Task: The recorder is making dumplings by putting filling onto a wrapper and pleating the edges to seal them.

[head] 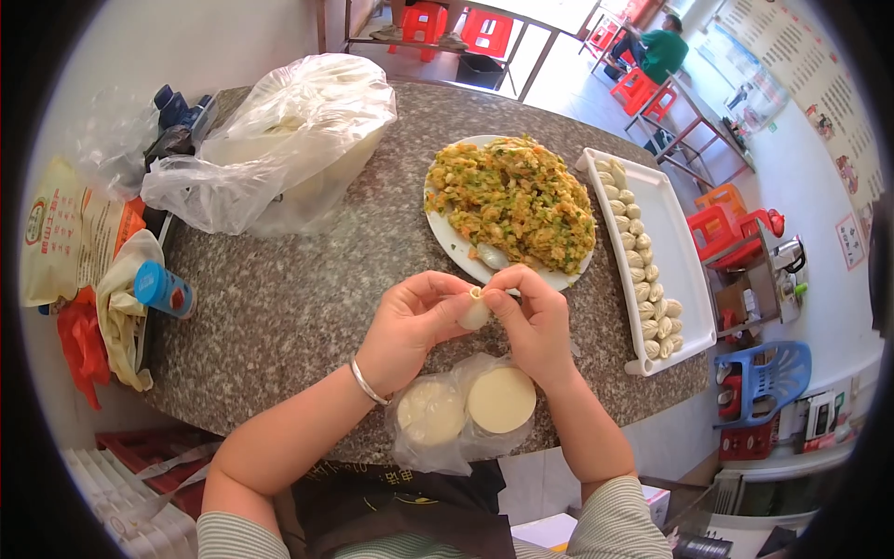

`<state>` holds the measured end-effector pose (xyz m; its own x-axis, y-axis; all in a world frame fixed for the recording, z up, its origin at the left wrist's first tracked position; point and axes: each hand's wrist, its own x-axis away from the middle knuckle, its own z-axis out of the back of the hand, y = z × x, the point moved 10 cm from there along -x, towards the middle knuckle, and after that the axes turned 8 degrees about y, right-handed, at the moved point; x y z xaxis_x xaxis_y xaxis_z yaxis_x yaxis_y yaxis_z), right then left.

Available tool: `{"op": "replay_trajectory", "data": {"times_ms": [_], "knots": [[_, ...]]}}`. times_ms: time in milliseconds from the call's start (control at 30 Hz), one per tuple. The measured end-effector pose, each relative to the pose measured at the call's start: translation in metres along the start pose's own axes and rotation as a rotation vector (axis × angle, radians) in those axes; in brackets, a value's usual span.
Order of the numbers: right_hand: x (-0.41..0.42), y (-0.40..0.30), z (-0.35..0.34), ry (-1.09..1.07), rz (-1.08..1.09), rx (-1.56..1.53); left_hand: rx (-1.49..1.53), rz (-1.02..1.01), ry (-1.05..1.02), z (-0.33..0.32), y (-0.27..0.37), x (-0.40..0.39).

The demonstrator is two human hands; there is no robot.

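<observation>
Between my left hand (412, 321) and my right hand (534, 318) is a small dumpling (475, 314), its wrapper pinched by the fingers of both. Just beyond them, a white oval plate (447, 241) bears a heap of chopped vegetable filling (517, 195). A spoon (493, 256) rests at the filling's near edge. Close to my body lie two stacks of round dough wrappers, one covered by clear plastic (429, 412) and one with its top wrapper (501, 400) bare. On the right, a white tray (674, 230) holds several pleated dumplings (639, 265) along its left side.
A large clear plastic bag (300, 133) covers something pale at the back left. Near the table's left edge stands a blue container (164, 288), beside printed bags (70, 230). A seated person (663, 52) is far off, near red stools (637, 91). The granite tabletop (279, 314) has a curved edge.
</observation>
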<state>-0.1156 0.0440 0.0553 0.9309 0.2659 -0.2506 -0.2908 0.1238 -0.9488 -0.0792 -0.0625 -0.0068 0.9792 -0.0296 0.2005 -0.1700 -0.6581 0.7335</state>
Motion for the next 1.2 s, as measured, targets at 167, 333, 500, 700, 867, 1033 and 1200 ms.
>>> {"op": "replay_trajectory", "data": {"times_ms": [167,333,500,700,867,1033,1200], "knots": [[-0.001,-0.006,-0.001,0.002,0.089,0.086,-0.053,-0.031,-0.014,-0.001,-0.001,0.0],[0.0,-0.014,-0.003,0.032,0.19,0.168,-0.052,-0.104,0.043,-0.001,0.006,0.003],[0.001,-0.018,-0.003,0.013,0.22,0.227,-0.236,-0.217,-0.035,-0.008,0.015,0.005],[0.0,-0.016,0.008,0.079,0.184,0.218,-0.184,-0.124,-0.106,-0.014,0.01,0.002],[-0.008,-0.005,0.019,0.09,0.059,-0.081,0.011,0.085,-0.101,-0.011,0.0,0.001],[-0.01,0.0,0.015,-0.045,0.072,-0.118,0.151,0.19,-0.197,-0.013,-0.006,0.004],[-0.009,0.0,0.022,-0.045,0.162,-0.074,0.179,0.229,-0.173,-0.015,-0.008,0.004]]}}
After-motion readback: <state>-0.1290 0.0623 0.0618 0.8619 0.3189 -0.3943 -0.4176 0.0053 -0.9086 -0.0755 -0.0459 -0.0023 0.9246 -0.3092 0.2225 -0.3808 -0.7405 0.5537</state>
